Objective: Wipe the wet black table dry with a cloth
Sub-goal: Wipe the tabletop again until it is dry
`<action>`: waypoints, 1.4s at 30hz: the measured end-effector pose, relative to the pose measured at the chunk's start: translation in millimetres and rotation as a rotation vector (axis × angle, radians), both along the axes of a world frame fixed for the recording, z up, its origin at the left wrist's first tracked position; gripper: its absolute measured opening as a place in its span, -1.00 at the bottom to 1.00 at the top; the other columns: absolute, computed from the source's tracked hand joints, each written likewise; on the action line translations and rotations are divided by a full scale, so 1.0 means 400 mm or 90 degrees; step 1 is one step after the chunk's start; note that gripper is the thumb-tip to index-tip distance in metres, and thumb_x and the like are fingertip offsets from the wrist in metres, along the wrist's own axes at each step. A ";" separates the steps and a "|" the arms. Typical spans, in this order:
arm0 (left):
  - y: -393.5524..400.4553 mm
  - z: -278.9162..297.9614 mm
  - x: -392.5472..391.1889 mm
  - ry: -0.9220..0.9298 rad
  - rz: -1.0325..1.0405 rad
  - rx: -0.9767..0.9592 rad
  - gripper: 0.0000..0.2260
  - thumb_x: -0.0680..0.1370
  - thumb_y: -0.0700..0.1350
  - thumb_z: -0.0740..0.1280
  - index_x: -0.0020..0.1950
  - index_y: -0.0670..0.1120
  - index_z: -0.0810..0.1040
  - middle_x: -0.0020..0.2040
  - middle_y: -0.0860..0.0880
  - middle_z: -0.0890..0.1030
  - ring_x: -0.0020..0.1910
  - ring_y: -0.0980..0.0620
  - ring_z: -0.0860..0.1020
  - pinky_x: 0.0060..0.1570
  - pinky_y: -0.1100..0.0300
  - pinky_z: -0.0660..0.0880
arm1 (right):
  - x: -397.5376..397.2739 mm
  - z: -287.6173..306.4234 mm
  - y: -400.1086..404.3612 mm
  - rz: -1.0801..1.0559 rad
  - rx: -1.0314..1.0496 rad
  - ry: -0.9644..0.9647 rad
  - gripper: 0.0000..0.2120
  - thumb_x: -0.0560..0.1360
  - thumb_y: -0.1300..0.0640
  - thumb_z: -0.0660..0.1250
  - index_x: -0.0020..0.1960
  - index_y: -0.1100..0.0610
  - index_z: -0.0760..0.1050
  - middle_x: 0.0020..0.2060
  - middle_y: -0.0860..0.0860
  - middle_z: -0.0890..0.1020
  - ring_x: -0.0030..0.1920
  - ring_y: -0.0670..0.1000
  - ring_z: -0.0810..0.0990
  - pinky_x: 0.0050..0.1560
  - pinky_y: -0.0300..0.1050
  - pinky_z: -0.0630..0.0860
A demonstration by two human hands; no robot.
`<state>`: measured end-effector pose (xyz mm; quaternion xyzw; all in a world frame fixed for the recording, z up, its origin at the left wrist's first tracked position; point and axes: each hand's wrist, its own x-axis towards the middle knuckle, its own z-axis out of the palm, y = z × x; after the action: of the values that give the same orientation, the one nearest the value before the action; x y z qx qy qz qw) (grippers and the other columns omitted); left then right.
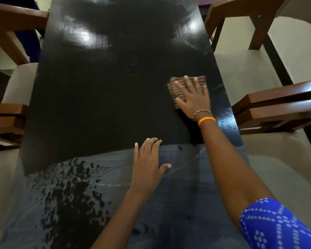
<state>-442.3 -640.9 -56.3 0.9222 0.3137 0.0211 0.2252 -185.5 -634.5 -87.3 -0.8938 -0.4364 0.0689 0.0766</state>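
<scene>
The right hand (193, 97) lay flat with straight, spread fingers pressing a folded striped cloth (185, 87) onto the black bench (106, 96), out toward two o'clock and close to the right-hand edge. The left hand (149, 164) rested open, palm down, on the near part of the top, holding nothing. A patch of water droplets (68, 191) beaded the surface at about seven o'clock, well apart from the cloth and just beside the left forearm. The bench's long axis ran from six to twelve o'clock, so the remaining wet area lay down and across from the cloth, nearer the left hand than the right. Judged from this, the cloth would need to sweep back toward the near-left corner. Brown wooden chairs (276, 105) flanked both sides.
</scene>
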 end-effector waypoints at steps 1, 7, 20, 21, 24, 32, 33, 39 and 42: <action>-0.006 0.001 0.006 0.001 -0.010 -0.004 -0.34 0.45 0.10 0.37 0.47 -0.06 0.21 0.46 0.03 0.22 0.51 0.05 0.06 0.41 0.10 -0.33 | 0.049 0.000 -0.032 -0.052 -0.007 0.005 -0.35 0.40 -0.24 -0.10 0.48 -0.16 0.07 0.53 -0.02 0.05 0.53 0.12 -0.03 0.45 0.19 -0.08; -0.053 0.007 0.037 0.000 -0.044 -0.043 -0.30 0.43 0.13 0.37 0.47 -0.06 0.18 0.47 0.04 0.19 0.52 0.04 0.00 0.39 0.12 -0.35 | 0.132 0.006 -0.114 -0.212 -0.006 0.048 -0.45 0.54 -0.08 0.11 0.49 -0.17 0.03 0.54 -0.03 -0.02 0.53 0.11 -0.10 0.47 0.20 -0.06; -0.072 -0.005 0.048 0.078 -0.077 0.000 -0.26 0.43 0.21 0.33 0.49 -0.03 0.11 0.49 0.03 0.13 0.52 0.01 -0.03 0.43 0.00 -0.31 | -0.176 -0.002 -0.441 -0.217 -0.032 0.009 -0.34 0.40 -0.22 -0.13 0.49 -0.14 0.05 0.53 0.02 0.05 0.52 0.16 -0.01 0.43 0.21 0.08; -0.073 -0.006 0.044 0.069 -0.077 -0.005 -0.26 0.44 0.20 0.33 0.49 -0.04 0.10 0.49 0.02 0.13 0.52 0.00 -0.03 0.43 0.00 -0.30 | -0.197 -0.002 -0.446 -0.227 -0.035 -0.001 -0.34 0.40 -0.21 -0.12 0.49 -0.13 0.05 0.53 0.04 0.06 0.52 0.17 0.00 0.43 0.23 0.06; -0.079 -0.007 0.022 0.008 -0.049 -0.032 -0.28 0.47 0.11 0.33 0.51 -0.08 0.08 0.49 -0.03 0.18 0.52 -0.02 0.02 0.44 0.03 -0.27 | -0.237 0.001 -0.417 -0.273 -0.038 -0.007 -0.32 0.40 -0.21 -0.16 0.50 -0.10 0.06 0.53 0.05 0.07 0.52 0.18 -0.03 0.42 0.27 -0.02; 0.011 -0.002 -0.145 -0.038 0.048 -0.042 -0.35 0.52 -0.09 0.30 0.52 -0.11 0.04 0.49 -0.09 0.20 0.51 -0.04 0.07 0.44 0.02 -0.24 | -0.418 0.004 -0.197 -0.164 -0.007 -0.016 -0.38 0.42 -0.17 -0.03 0.48 -0.12 0.12 0.51 0.06 0.15 0.50 0.20 0.06 0.42 0.31 -0.08; 0.032 0.001 -0.175 -0.043 0.073 -0.046 -0.36 0.52 -0.12 0.29 0.52 -0.11 0.05 0.49 -0.08 0.20 0.51 -0.03 0.07 0.44 0.01 -0.23 | -0.455 0.004 -0.159 -0.146 0.001 -0.012 -0.38 0.42 -0.16 -0.02 0.48 -0.11 0.13 0.50 0.07 0.16 0.50 0.20 0.08 0.42 0.30 -0.08; 0.171 0.010 -0.406 -0.054 0.207 -0.060 -0.39 0.51 -0.22 0.26 0.51 -0.09 0.08 0.47 -0.07 0.23 0.50 0.00 0.09 0.44 0.02 -0.23 | -0.692 0.001 0.072 -0.020 0.004 0.028 -0.37 0.43 -0.18 -0.08 0.49 -0.11 0.07 0.53 0.05 0.07 0.52 0.18 -0.03 0.43 0.25 -0.18; 0.238 0.006 -0.532 -0.062 0.282 -0.077 -0.40 0.50 -0.27 0.27 0.50 -0.09 0.12 0.44 -0.08 0.26 0.49 -0.01 0.11 0.45 -0.01 -0.20 | -0.811 -0.002 0.181 0.037 0.011 0.017 -0.38 0.45 -0.18 -0.09 0.50 -0.10 0.06 0.52 0.06 0.07 0.52 0.19 -0.02 0.43 0.29 -0.13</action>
<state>-655.3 -545.7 -54.0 0.8137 0.4977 0.0954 0.2848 -510.0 -562.0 -88.1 -0.8791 -0.4617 0.0791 0.0880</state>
